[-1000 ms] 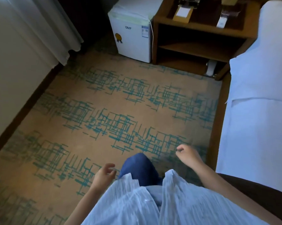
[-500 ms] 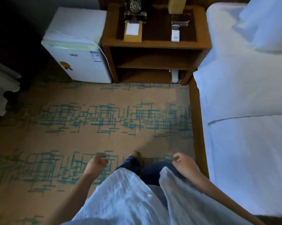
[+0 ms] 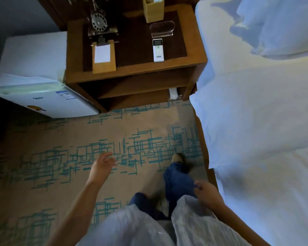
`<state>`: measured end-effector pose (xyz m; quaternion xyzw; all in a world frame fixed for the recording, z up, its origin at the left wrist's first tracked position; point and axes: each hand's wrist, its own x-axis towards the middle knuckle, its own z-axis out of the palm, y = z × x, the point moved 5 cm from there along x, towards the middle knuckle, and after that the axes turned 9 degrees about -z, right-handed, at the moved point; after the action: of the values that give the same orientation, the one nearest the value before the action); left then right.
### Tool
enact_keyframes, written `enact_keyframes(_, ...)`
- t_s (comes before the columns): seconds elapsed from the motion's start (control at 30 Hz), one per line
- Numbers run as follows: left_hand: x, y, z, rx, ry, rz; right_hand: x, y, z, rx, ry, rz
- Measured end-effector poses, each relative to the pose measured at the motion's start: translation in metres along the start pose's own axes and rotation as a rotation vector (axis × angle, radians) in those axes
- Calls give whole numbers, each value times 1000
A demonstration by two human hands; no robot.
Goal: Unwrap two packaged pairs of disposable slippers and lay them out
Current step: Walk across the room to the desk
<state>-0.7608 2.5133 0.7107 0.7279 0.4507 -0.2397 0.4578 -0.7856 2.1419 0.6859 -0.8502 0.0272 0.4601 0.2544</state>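
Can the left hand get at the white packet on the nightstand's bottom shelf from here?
Probably not without stepping closer. The left hand is empty over open carpet, well short of the white packet tucked at the shelf's right end. Nothing blocks the path.

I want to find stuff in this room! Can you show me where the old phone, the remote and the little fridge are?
Old phone (image 3: 98, 22): head view, on its round dial.
Remote (image 3: 158, 50): head view, on the middle of its white body.
Little fridge (image 3: 34, 57): head view, on its flat white top.
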Motion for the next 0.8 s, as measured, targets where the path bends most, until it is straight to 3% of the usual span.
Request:
enact_keyframes(0.2, 31, 34, 58, 52, -70, -76, 94, -27, -98, -42, 62, -21)
enact_keyframes(0.4, 97, 41, 93, 91, -122, -100, 199, -68, -138, -75, 61, -75)
enact_keyframes(0.8, 353, 4, 165, 172, -158, -122, 433, -29, -55, 3, -11, -21)
